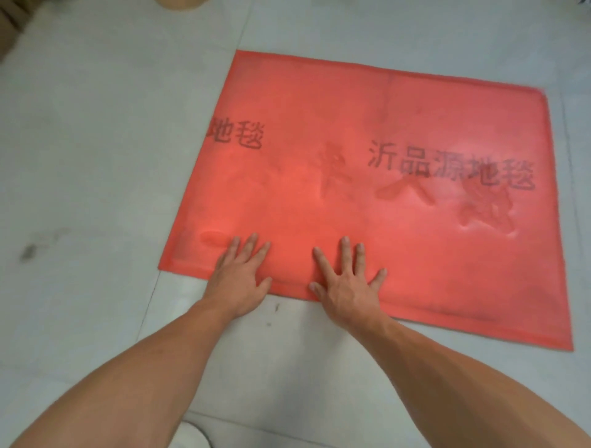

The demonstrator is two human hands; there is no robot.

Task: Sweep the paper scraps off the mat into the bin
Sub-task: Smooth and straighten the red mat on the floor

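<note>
A red rectangular mat point(367, 105) with dark printed characters lies flat on the pale tiled floor. My left hand point(240, 275) rests palm down with straight, spread fingers on the mat's near edge, close to its near left corner. My right hand point(347, 283) lies flat beside it, fingers spread, also on the near edge. Neither hand holds anything. I see no paper scraps on the mat's surface, and no bin is in view.
Grey floor tiles point(96, 160) surround the mat on all sides. A tan rounded object point(179, 3) shows at the top edge, and brown cardboard-like material point(9, 28) at the top left corner. A white rounded thing point(192, 438) sits at the bottom edge between my arms.
</note>
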